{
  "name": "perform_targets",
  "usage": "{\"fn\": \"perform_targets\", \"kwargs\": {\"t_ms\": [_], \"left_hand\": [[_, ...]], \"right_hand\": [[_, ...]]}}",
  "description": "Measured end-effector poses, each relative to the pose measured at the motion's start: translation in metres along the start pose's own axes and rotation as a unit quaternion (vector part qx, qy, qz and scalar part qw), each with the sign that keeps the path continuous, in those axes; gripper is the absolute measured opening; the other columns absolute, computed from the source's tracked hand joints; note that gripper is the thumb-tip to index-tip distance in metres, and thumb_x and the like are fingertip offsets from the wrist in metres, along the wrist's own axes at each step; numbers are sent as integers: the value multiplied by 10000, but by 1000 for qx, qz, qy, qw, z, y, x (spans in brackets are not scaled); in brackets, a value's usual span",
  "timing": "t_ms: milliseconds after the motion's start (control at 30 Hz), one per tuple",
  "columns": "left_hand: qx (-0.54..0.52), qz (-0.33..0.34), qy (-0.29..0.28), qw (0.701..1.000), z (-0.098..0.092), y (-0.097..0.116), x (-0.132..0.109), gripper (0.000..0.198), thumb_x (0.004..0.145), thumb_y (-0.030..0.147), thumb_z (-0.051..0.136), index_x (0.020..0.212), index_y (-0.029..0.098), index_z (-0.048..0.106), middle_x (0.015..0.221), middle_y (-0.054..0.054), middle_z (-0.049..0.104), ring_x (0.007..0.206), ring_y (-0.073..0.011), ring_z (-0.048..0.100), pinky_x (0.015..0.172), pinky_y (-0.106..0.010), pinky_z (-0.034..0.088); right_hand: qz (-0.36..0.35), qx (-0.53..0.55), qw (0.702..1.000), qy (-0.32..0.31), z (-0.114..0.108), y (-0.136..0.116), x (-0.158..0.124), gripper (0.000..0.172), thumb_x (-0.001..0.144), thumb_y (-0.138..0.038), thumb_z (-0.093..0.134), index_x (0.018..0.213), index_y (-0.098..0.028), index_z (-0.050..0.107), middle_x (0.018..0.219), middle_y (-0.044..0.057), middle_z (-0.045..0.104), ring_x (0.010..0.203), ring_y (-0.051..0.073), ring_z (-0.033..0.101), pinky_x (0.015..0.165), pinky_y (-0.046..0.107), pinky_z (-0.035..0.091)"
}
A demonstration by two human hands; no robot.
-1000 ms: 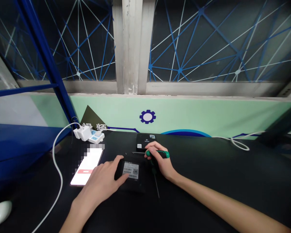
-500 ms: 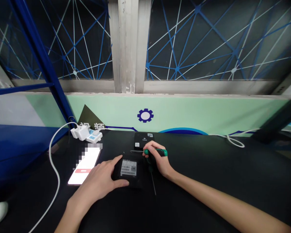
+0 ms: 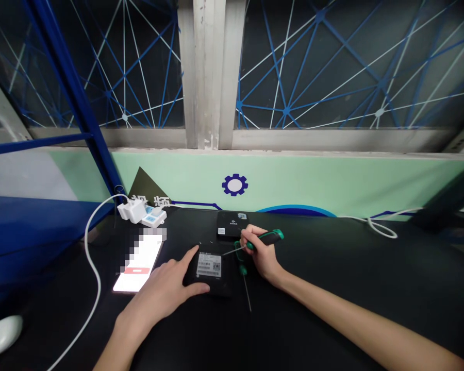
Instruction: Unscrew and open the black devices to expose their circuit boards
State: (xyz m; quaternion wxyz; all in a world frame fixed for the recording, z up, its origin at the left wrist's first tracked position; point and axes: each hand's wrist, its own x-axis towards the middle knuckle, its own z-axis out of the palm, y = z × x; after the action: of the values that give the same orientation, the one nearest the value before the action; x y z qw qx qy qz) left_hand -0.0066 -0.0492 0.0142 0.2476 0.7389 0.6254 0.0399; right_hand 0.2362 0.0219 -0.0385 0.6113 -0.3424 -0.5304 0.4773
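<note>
A flat black box (image 3: 209, 283) with a grey printed label and a square code lies on the dark table. My left hand (image 3: 170, 278) holds its left side, index finger at the far edge and thumb at the near one. In my right hand (image 3: 261, 252) is a screwdriver (image 3: 270, 237) with a black and green handle. Its shaft points left, the tip by the box's upper right corner; contact is too small to tell. A second green-handled screwdriver (image 3: 246, 291) lies beside the box, its handle partly behind my right hand. Small screw-like bits (image 3: 211, 241) lie beyond the box.
Another black box (image 3: 229, 224) stands behind, near the wall. To the left lie a lit phone (image 3: 141, 265), a white power strip (image 3: 153, 217) with plugs and a white cable (image 3: 95, 265). A white rounded object (image 3: 3, 337) sits at the lower left.
My right hand has moved the screwdriver nearer and tilted it, so its tip dropped from beyond the box to its upper right corner. The view has shifted slightly; my left hand stays put.
</note>
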Motion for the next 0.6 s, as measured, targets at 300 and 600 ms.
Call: {"fn": "perform_targets", "kwargs": {"t_ms": [300, 600], "left_hand": [[17, 6, 0, 1000, -2, 4, -2, 833, 866, 704, 462, 1569, 349, 190, 870, -34, 565, 861, -261, 583, 726, -311, 433], [12, 9, 4, 1000, 0, 2, 0, 841, 857, 713, 475, 1566, 354, 201, 902, -44, 583, 868, -265, 585, 724, -312, 432]], "right_hand": [[19, -15, 1000, -10, 1, -11, 10, 415, 844, -388, 660, 529, -194, 473, 449, -63, 378, 422, 82, 297, 456, 252, 233], [24, -148, 988, -42, 12, -38, 10, 460, 824, -510, 670, 544, -198, 480, 451, -57, 410, 431, 89, 347, 451, 252, 286]]}}
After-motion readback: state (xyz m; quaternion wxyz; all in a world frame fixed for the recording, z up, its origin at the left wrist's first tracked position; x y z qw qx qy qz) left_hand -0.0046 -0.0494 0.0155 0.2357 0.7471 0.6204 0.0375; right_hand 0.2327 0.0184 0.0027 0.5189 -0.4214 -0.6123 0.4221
